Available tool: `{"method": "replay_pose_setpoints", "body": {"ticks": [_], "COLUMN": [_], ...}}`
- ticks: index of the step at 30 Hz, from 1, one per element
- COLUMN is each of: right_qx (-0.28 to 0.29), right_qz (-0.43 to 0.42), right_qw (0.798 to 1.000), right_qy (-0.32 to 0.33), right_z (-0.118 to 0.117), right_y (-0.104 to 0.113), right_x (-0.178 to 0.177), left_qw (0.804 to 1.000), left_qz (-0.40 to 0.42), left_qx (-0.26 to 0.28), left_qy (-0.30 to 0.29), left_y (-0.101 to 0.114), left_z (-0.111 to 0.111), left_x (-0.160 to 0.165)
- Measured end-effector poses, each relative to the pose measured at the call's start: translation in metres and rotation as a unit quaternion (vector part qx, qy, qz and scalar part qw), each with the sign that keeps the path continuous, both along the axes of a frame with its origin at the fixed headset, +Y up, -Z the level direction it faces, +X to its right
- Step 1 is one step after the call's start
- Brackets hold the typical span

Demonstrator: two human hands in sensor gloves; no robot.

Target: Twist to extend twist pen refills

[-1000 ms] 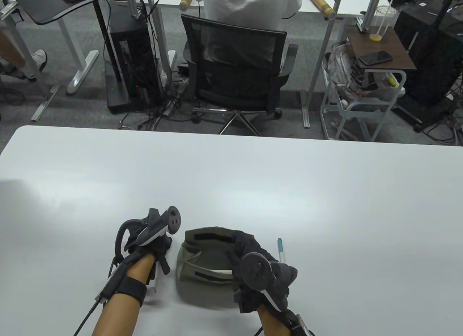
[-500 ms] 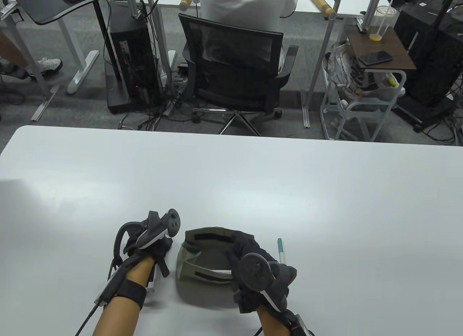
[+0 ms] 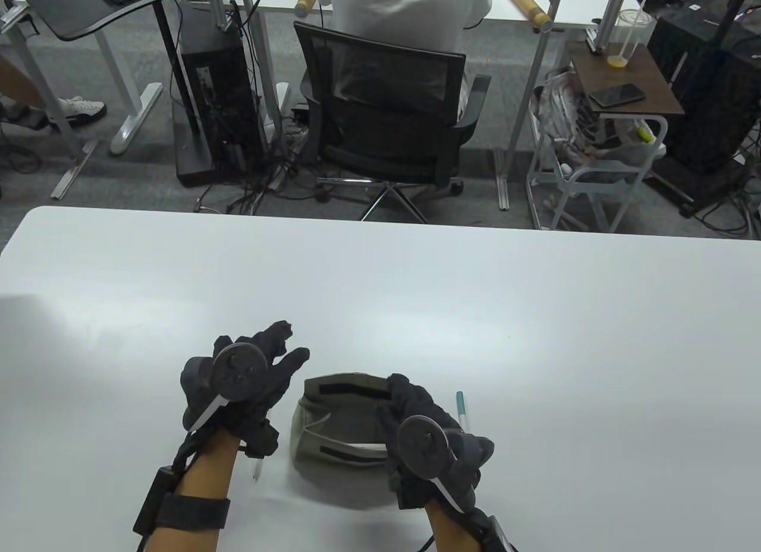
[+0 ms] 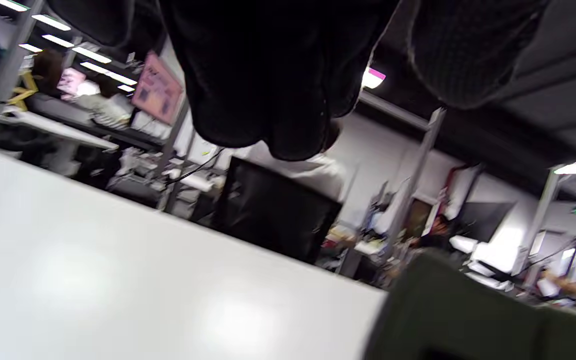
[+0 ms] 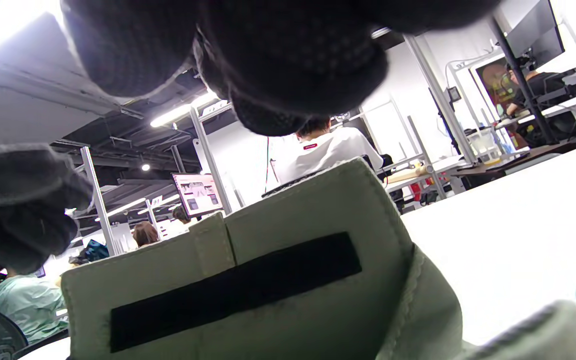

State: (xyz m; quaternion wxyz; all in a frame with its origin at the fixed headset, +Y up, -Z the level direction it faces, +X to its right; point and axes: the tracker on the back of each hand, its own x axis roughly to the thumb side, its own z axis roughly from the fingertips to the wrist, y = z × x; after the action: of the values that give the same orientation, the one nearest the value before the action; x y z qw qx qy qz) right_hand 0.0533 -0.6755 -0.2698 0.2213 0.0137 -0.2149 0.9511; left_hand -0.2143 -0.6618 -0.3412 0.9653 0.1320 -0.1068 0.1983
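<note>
1. The left hand lies palm down low over the white table, its forearm coming in from the near edge. The fingers are spread and stretched forward, holding nothing, and the round tracker sits on the back of the hand.
2. Just under that wrist, a thin white pen lies on the table, only its near end showing. No finger touches it.
3. Just beside the left hand, to its right, sits an olive-green fabric pouch with black fastening strips, its flap standing open.
4. The right hand rests at the pouch's right side, fingers curled over the rim and reaching into the opening. I cannot tell whether they grip anything inside; in the right wrist view the fingertips just hang above the flap.
5. Farther right, close beside the right hand, a second pen with a teal end lies on the table, untouched.
</note>
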Motion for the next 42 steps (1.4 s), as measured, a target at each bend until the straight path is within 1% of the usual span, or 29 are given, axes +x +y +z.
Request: {"method": "replay_pose_setpoints", "body": {"ticks": [1, 2, 4, 5, 6, 9, 12, 13, 16, 18, 19, 20, 22, 23, 24, 25, 26, 28, 31, 34, 38, 42], "right_qx": [0.003, 0.006, 0.018, 0.028, 0.033, 0.032, 0.010, 0.001, -0.039, -0.073, -0.100, -0.110, -0.154, -0.184, -0.230, -0.240, -0.247, -0.226, -0.220, -0.222, -0.251, -0.243], "right_qz": [0.006, 0.011, 0.027, 0.040, 0.045, 0.066, 0.123, 0.140, 0.183, 0.202, 0.228, 0.237, 0.260, 0.265, 0.269, 0.270, 0.280, 0.306, 0.313, 0.296, 0.260, 0.254], "right_qw": [1.000, 1.000, 0.999, 0.999, 0.998, 0.997, 0.992, 0.990, 0.981, 0.973, 0.964, 0.961, 0.950, 0.943, 0.931, 0.928, 0.923, 0.921, 0.919, 0.923, 0.926, 0.931], "right_qy": [-0.002, -0.003, -0.003, -0.002, 0.000, 0.010, 0.027, 0.032, 0.058, 0.086, 0.088, 0.088, 0.084, 0.083, 0.085, 0.088, 0.090, 0.088, 0.096, 0.101, 0.107, 0.103], "right_z": [0.000, 0.000, 0.001, 0.002, 0.002, -0.003, -0.012, -0.015, -0.024, -0.029, -0.031, -0.032, -0.033, -0.034, -0.034, -0.034, -0.033, -0.032, -0.031, -0.032, -0.036, -0.037], "right_y": [0.000, 0.001, 0.002, 0.004, 0.004, 0.002, -0.008, -0.012, -0.026, -0.037, -0.045, -0.048, -0.056, -0.060, -0.067, -0.069, -0.074, -0.075, -0.077, -0.079, -0.080, -0.080], "right_x": [-0.001, -0.001, -0.004, -0.007, -0.009, -0.020, -0.035, -0.039, -0.048, -0.055, -0.060, -0.062, -0.066, -0.067, -0.068, -0.068, -0.070, -0.072, -0.076, -0.074, -0.069, -0.067], "left_qw": [1.000, 0.999, 0.996, 0.988, 0.983, 0.970, 0.964, 0.964, 0.973, 0.976, 0.975, 0.975, 0.976, 0.976, 0.977, 0.977, 0.977, 0.977, 0.977, 0.978, 0.978, 0.979], "left_qz": [-0.010, -0.024, -0.077, -0.136, -0.163, -0.213, -0.235, -0.238, -0.216, -0.207, -0.210, -0.210, -0.206, -0.207, -0.206, -0.204, -0.203, -0.205, -0.204, -0.201, -0.199, -0.195], "left_qx": [0.006, 0.006, -0.011, -0.053, -0.070, -0.109, -0.117, -0.112, -0.072, -0.065, -0.066, -0.064, -0.058, -0.058, -0.057, -0.055, -0.054, -0.055, -0.057, -0.059, -0.060, -0.063], "left_qy": [-0.023, -0.032, -0.044, -0.046, -0.045, -0.047, -0.038, -0.038, -0.035, -0.029, -0.028, -0.027, -0.026, -0.025, -0.020, -0.017, -0.017, -0.015, -0.015, -0.014, -0.013, -0.013], "left_y": [-0.001, -0.002, -0.007, -0.011, -0.015, -0.031, -0.043, -0.045, -0.048, -0.050, -0.051, -0.052, -0.053, -0.053, -0.055, -0.055, -0.056, -0.056, -0.057, -0.056, -0.056, -0.057], "left_z": [0.002, 0.003, 0.003, 0.000, -0.001, -0.007, -0.010, -0.010, -0.011, -0.010, -0.010, -0.010, -0.009, -0.009, -0.009, -0.009, -0.009, -0.009, -0.010, -0.009, -0.009, -0.010], "left_x": [0.005, 0.009, 0.020, 0.026, 0.029, 0.038, 0.042, 0.042, 0.039, 0.039, 0.038, 0.038, 0.037, 0.038, 0.037, 0.037, 0.037, 0.038, 0.038, 0.038, 0.038, 0.038]}}
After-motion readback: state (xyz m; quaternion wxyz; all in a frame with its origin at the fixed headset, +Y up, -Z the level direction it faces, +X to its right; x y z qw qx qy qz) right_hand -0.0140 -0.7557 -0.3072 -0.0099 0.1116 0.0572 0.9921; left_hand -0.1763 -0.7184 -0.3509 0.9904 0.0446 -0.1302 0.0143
